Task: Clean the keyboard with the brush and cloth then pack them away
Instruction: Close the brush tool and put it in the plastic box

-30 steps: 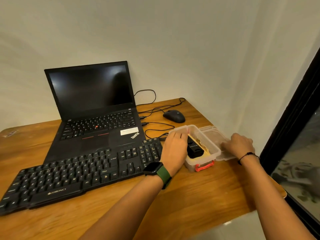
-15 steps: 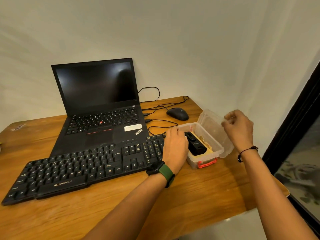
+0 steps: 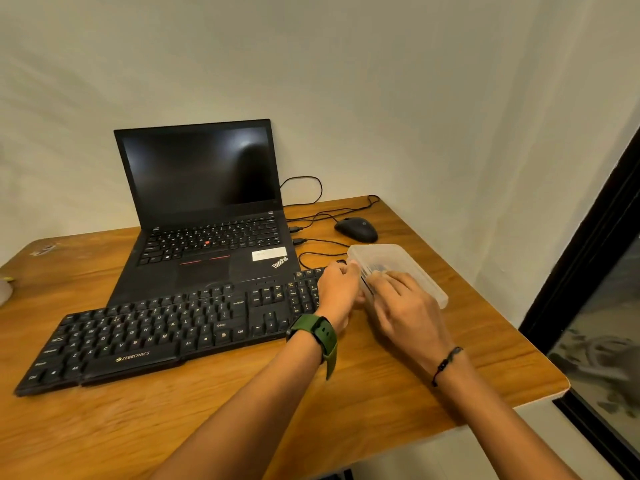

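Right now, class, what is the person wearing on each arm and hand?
Both forearms are bare, no sleeves in view. The left wrist carries a smartwatch with a dark rectangular face and a green strap. The right wrist has a thin black cord bracelet. No rings or gloves are visible.

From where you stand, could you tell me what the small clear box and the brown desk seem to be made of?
The small clear lidded box looks like translucent plastic: frosted, with dark contents showing faintly through the lid. The brown desk looks like wood or wood-look laminate: grain streaks under a smooth, slightly glossy finish.
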